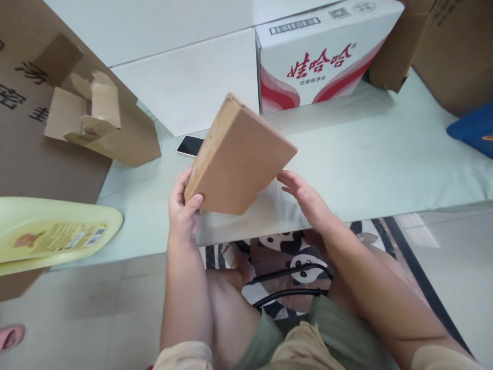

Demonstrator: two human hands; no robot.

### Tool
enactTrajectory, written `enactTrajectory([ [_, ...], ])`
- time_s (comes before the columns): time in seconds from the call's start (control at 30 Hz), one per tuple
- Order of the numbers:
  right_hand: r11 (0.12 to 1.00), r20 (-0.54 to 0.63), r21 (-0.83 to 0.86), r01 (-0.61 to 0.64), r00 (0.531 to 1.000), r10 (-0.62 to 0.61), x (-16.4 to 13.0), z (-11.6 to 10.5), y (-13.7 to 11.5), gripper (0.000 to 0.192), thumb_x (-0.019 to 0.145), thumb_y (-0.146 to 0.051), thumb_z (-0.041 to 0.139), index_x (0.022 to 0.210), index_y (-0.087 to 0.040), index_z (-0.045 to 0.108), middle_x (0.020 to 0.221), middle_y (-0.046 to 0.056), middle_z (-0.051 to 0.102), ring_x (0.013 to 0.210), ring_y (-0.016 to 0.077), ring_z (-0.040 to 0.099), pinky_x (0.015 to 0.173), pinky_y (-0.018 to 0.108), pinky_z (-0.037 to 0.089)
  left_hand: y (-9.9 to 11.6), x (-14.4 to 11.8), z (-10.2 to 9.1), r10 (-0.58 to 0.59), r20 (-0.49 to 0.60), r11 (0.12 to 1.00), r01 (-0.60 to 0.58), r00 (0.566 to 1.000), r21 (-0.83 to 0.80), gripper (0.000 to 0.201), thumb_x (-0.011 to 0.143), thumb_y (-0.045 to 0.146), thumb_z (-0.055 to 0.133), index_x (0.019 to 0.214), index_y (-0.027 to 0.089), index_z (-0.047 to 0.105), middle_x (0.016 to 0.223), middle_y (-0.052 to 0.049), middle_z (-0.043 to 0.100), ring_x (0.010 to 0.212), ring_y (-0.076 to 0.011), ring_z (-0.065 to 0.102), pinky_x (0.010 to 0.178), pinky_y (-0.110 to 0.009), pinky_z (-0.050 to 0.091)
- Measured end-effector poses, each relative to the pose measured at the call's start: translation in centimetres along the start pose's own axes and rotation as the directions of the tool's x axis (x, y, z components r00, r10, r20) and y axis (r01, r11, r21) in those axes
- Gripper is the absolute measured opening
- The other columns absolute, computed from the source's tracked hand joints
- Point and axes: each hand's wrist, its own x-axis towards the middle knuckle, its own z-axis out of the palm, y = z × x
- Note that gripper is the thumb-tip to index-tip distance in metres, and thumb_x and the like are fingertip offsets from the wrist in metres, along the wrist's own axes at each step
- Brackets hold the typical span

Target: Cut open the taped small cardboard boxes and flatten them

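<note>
A flat brown cardboard box (246, 154) is held tilted above the front part of the table. My left hand (185, 203) grips its lower left corner, thumb on the broad face and fingers behind the narrow side. Off the box's right edge is my right hand (304, 195), its fingers stretched out and apart from each other; whether a fingertip touches the box I cannot tell. Partly hidden behind the box lies a phone (188, 146) with a dark screen.
At the back stand a plain white box (192, 82) and a white and red carton (308, 72). An opened cardboard box (115, 128) is at the left, near a yellow-green container (57, 231). A blue object (472, 131) sits at the right edge of the pale table (365, 159).
</note>
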Motion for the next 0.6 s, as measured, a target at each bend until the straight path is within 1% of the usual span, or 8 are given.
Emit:
enactTrajectory([
  [0.13,0.954,0.08,-0.111,0.28,0.959,-0.272,-0.3,0.5,-1.8,0.063,0.095,-0.061,0.045,0.153,-0.038,0.035,0.164,0.0,0.031,0.153,0.0256,0.023,0.124,0.053,0.023,0.4,-1.2,1.0,-0.208,0.191,0.94,0.25,0.959,-0.231,0.068,0.063,0.054,0.082,0.123,0.031,0.062,0.123,-0.011,0.067,0.119,-0.0338,0.063,0.099,-0.049,0.053],
  [0.23,0.911,0.098,-0.157,0.381,0.924,-0.369,-0.4,0.4,-2.9,0.062,0.095,-0.059,0.047,0.153,-0.041,0.036,0.165,-0.004,0.028,0.154,0.0258,0.02,0.126,0.053,0.017,0.2,-2.0,1.2,-0.254,0.412,0.898,0.372,0.875,-0.236,0.061,0.055,0.047,0.087,0.109,0.025,0.069,0.095,-0.011,0.074,0.106,-0.0372,0.069,0.093,-0.053,0.056],
  [0.3,0.891,0.102,-0.192,0.412,0.911,-0.399,-0.4,0.2,-3.5,0.058,0.094,-0.058,0.048,0.15,-0.041,0.041,0.162,-0.004,0.034,0.153,0.0265,0.023,0.126,0.054,0.016,-0.2,-2.3,1.2,-0.29,0.494,0.857,0.453,0.819,-0.247,0.056,0.051,0.049,0.088,0.097,0.022,0.072,0.08,-0.011,0.073,0.096,-0.0388,0.072,0.088,-0.054,0.058],
  [0.33,0.879,0.107,-0.205,0.431,0.902,-0.418,-0.5,0.2,-3.9,0.057,0.094,-0.057,0.048,0.148,-0.04,0.044,0.16,-0.003,0.039,0.152,0.0269,0.027,0.126,0.054,0.016,-0.4,-2.5,1.2,-0.311,0.475,0.832,0.477,0.823,-0.283,0.055,0.049,0.051,0.088,0.093,0.021,0.072,0.075,-0.009,0.073,0.092,-0.0385,0.072,0.086,-0.054,0.058],
  [0.4,0.855,0.143,-0.203,0.478,0.878,-0.457,-0.6,0.1,-4.5,0.05,0.095,-0.053,0.049,0.142,-0.036,0.053,0.151,0.001,0.052,0.145,0.0273,0.04,0.124,0.054,0.018,-0.7,-2.9,1.4,-0.353,0.314,0.786,0.461,0.881,-0.411,0.058,0.049,0.057,0.086,0.093,0.023,0.073,0.075,-0.007,0.073,0.088,-0.0366,0.073,0.085,-0.052,0.059],
  [0.5,0.842,0.229,-0.142,0.521,0.845,-0.484,-0.8,0.1,-5.3,0.037,0.097,-0.047,0.05,0.125,-0.029,0.066,0.133,0.006,0.067,0.122,0.0246,0.061,0.117,0.051,0.029,-0.9,-3.3,2.3,-0.397,0.101,0.742,0.384,0.912,-0.55,0.064,0.054,0.067,0.08,0.102,0.026,0.073,0.09,-0.006,0.075,0.102,-0.0362,0.07,0.092,-0.049,0.057],
  [0.57,0.867,0.178,-0.141,0.478,0.874,-0.453,-0.8,-0.2,-5.4,0.029,0.096,-0.042,0.052,0.111,-0.026,0.071,0.121,0.007,0.073,0.11,0.0227,0.066,0.107,0.047,0.042,-0.9,-3.3,3.0,-0.397,0.067,0.725,0.357,0.915,-0.589,0.065,0.06,0.073,0.072,0.104,0.026,0.072,0.099,-0.007,0.075,0.114,-0.0367,0.065,0.094,-0.048,0.056],
  [0.6,0.891,0.09,-0.185,0.415,0.91,-0.405,-0.8,-0.5,-5.3,0.026,0.096,-0.039,0.052,0.104,-0.024,0.071,0.114,0.007,0.075,0.105,0.0222,0.067,0.1,0.044,0.047,-0.8,-3.2,3.2,-0.39,0.05,0.724,0.34,0.92,-0.6,0.064,0.063,0.076,0.067,0.103,0.026,0.073,0.102,-0.008,0.075,0.117,-0.0363,0.063,0.095,-0.047,0.055],
])
